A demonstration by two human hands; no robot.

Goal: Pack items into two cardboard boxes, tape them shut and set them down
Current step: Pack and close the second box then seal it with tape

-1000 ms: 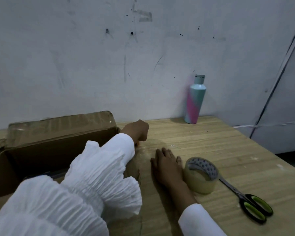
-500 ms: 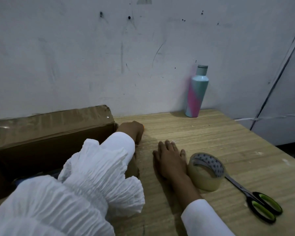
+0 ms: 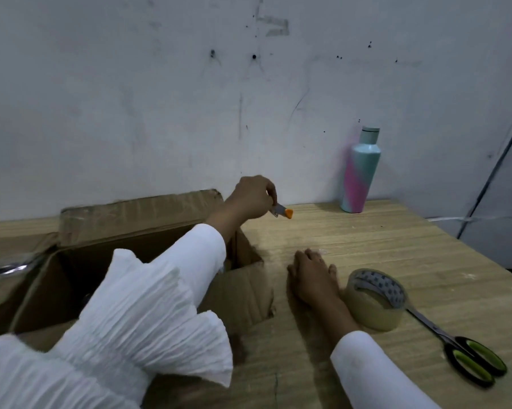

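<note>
An open cardboard box point(image 3: 136, 214) stands at the left of the wooden table point(image 3: 396, 249), its flaps spread. My left hand point(image 3: 250, 199) is raised above the box's right rim and is shut on a small tool with an orange tip point(image 3: 284, 213). The white ruffled sleeve hides much of the box's inside. My right hand point(image 3: 313, 274) lies flat on the table, palm down, fingers together, just right of the box flap. A roll of clear tape point(image 3: 374, 299) touches that hand's right side.
Scissors with black and green handles point(image 3: 467, 358) lie right of the tape near the table's front right. A teal and pink bottle point(image 3: 359, 172) stands against the wall at the back. A shiny metal bar point(image 3: 3, 268) shows at the far left.
My left hand has risen from beside the box's right wall and now holds the orange-tipped tool above the rim. My right hand, tape and scissors stayed put.
</note>
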